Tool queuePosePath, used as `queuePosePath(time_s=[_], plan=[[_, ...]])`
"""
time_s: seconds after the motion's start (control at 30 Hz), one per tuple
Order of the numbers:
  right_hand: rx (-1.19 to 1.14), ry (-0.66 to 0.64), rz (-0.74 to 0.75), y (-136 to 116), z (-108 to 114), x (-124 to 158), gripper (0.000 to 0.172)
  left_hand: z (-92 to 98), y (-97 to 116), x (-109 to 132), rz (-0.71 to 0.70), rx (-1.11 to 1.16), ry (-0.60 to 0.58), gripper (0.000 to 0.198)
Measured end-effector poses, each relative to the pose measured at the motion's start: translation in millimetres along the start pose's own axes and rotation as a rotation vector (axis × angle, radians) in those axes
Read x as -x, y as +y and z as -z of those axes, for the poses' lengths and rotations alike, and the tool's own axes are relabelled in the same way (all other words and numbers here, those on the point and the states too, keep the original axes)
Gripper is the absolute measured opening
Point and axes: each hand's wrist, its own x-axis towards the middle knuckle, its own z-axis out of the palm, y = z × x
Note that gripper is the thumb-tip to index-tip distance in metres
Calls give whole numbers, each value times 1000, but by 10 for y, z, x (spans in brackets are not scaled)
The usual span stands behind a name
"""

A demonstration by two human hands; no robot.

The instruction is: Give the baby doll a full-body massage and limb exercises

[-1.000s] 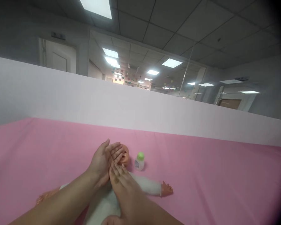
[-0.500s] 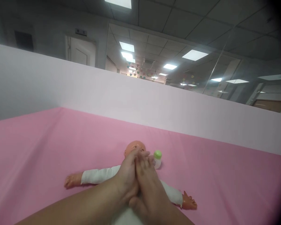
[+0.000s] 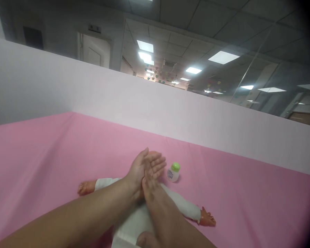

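Note:
A baby doll lies with both arms spread wide, a white sleeve (image 3: 182, 204) covering one of them and its white-clothed body (image 3: 135, 224) beneath my hands. Over the doll's head, of which only the orange-toned top (image 3: 154, 152) shows, my left hand (image 3: 147, 167) is open, palm turned up and fingers stretched out. My right hand (image 3: 157, 201) lies with straight fingers against the left palm near the wrist, its thumb apart. Neither hand holds an object. Just right of my left fingertips stands a small clear bottle (image 3: 173, 174) with a green cap.
A pink sheet (image 3: 235, 193) with creases covers the padded surface. A white low wall (image 3: 144, 103) borders it at the back and left. Beyond are a white door (image 3: 95, 51), glass panels and ceiling lights.
My left hand has opened out, its palm now showing above the right hand. My right hand has slid back toward me along the left palm. The view has shifted slightly.

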Motion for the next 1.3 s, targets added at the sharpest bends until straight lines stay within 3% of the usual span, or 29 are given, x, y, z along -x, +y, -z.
queuePosePath(time_s=[0.1, 0.23, 0.33, 0.43, 0.63, 0.83, 1.07, 1.3], plan=[[46, 74, -27, 45, -27, 31, 120, -74, -191, 109, 127, -14, 15, 58], [138, 87, -150, 161, 7, 50, 112, -189, -354, 194, 186, 47, 67, 56], [183, 89, -191, 246, 31, 44, 107, -180, -311, 161, 133, 117, 16, 47], [207, 50, -209, 289, 54, 37, 99, -88, -144, 66, 33, 44, -6, 51], [110, -93, -107, 132, 134, 28, 90, 102, 125, -114, -64, -33, 25, 62], [63, -41, -24, -29, 100, 51, 98, 46, -15, -24, 54, 4, -89, 67], [116, 65, -205, 148, 47, 92, 104, -213, -357, 199, 156, 66, 97, 44], [98, -2, -298, 167, 124, 16, 93, -81, -185, 3, 79, 4, 44, 47]])
